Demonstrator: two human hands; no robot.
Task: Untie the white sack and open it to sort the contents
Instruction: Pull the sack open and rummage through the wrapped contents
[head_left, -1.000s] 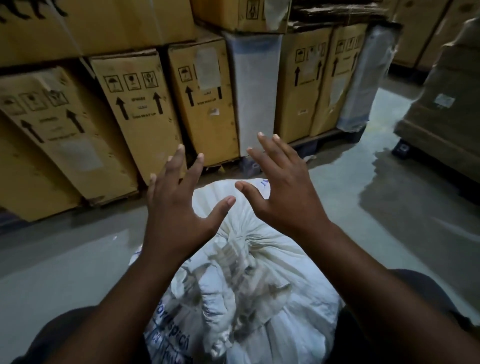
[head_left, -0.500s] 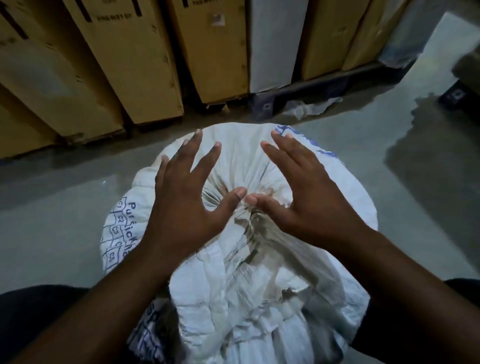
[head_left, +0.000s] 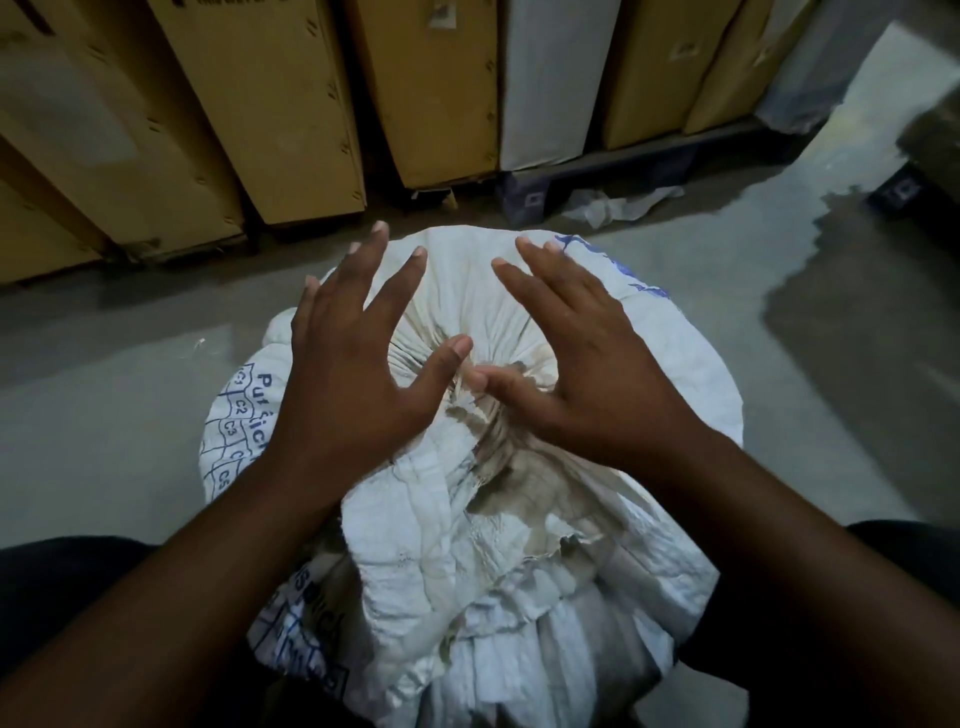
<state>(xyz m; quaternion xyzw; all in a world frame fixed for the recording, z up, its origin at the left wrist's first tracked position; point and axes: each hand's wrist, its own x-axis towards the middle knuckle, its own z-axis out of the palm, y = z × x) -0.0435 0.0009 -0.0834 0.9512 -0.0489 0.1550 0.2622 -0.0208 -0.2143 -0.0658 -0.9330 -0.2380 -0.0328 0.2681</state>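
Note:
A full white woven sack (head_left: 519, 545) with blue print stands on the floor between my knees. Its mouth is gathered and tied at a knot (head_left: 478, 384) near the top centre, with crumpled loose fabric hanging toward me. My left hand (head_left: 353, 374) hovers just left of the knot, fingers spread, holding nothing. My right hand (head_left: 587, 374) hovers just right of it, fingers spread, also holding nothing. The two thumbs nearly meet over the knot, which they partly hide.
Tall cardboard boxes (head_left: 270, 104) and a white wrapped panel (head_left: 550, 78) lean in a row behind the sack on a dark pallet (head_left: 623, 166). Crumpled white plastic (head_left: 613, 205) lies on the grey concrete floor (head_left: 104, 405). A dark wet patch (head_left: 857, 322) spreads at the right.
My view tilted down from the box wall onto the sack. Both open hands lowered from the air toward the knot, thumbs coming together over it.

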